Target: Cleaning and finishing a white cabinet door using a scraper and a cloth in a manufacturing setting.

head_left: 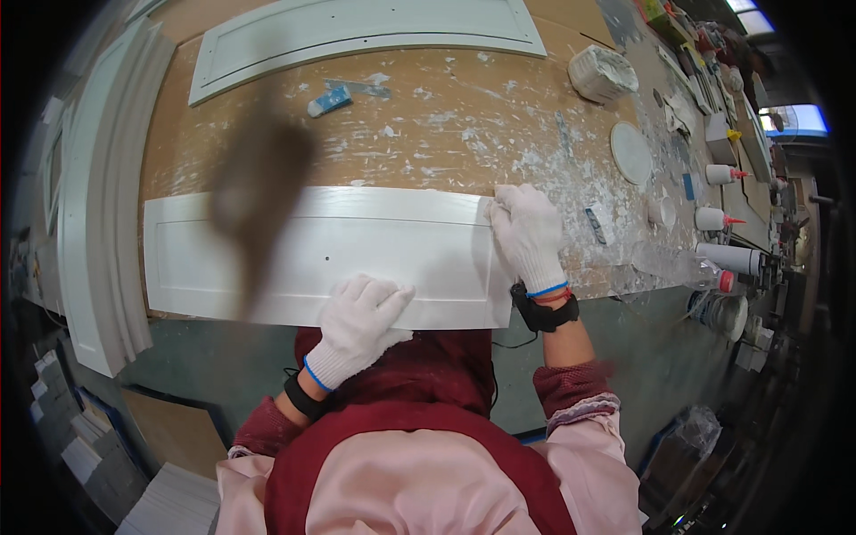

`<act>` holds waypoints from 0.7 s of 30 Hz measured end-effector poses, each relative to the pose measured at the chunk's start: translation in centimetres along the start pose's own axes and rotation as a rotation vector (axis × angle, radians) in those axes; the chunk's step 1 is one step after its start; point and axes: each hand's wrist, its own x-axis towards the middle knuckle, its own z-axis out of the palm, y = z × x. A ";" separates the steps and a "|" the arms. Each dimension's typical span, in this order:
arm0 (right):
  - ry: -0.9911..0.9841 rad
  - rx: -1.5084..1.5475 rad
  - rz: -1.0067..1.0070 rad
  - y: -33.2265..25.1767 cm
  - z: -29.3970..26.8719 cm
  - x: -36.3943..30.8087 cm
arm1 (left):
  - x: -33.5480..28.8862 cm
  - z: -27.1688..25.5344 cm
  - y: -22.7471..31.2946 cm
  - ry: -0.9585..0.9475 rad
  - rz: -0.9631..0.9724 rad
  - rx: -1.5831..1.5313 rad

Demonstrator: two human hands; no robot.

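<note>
A white framed panel (pixel 259 259) lies flat on the worktable in front of me, with a small dark hole near its middle. Both hands wear white knit gloves. My left hand (pixel 357 323) grips the panel's near edge, its fingers on the top face and the thumb at the edge. At the panel's right end, my right hand (pixel 528 234) is closed around the far corner with bent fingers; its fingertips are partly hidden. A brown, strongly blurred object (pixel 263 174) hangs close to the camera and covers part of the panel's left side.
Another white panel (pixel 357 34) lies at the far side. Several tall panels (pixel 94 196) stand at the left. On the paint-flecked cardboard (pixel 428 125) lies a blue-wrapped piece (pixel 330 101). A white tub (pixel 604 74), round lid (pixel 631 153) and red-tipped bottles (pixel 713 219) stand to the right.
</note>
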 end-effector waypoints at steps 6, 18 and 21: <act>-0.029 -0.044 0.016 0.0 0.2 -1.2 | 0.0 0.2 0.0 -0.003 -0.009 -0.025; -0.048 0.211 0.185 0.6 -0.6 -1.2 | 0.0 0.0 -0.1 0.038 0.012 -0.042; -0.072 0.120 0.083 0.2 -0.5 -0.2 | -0.1 0.1 -0.2 0.027 0.012 -0.025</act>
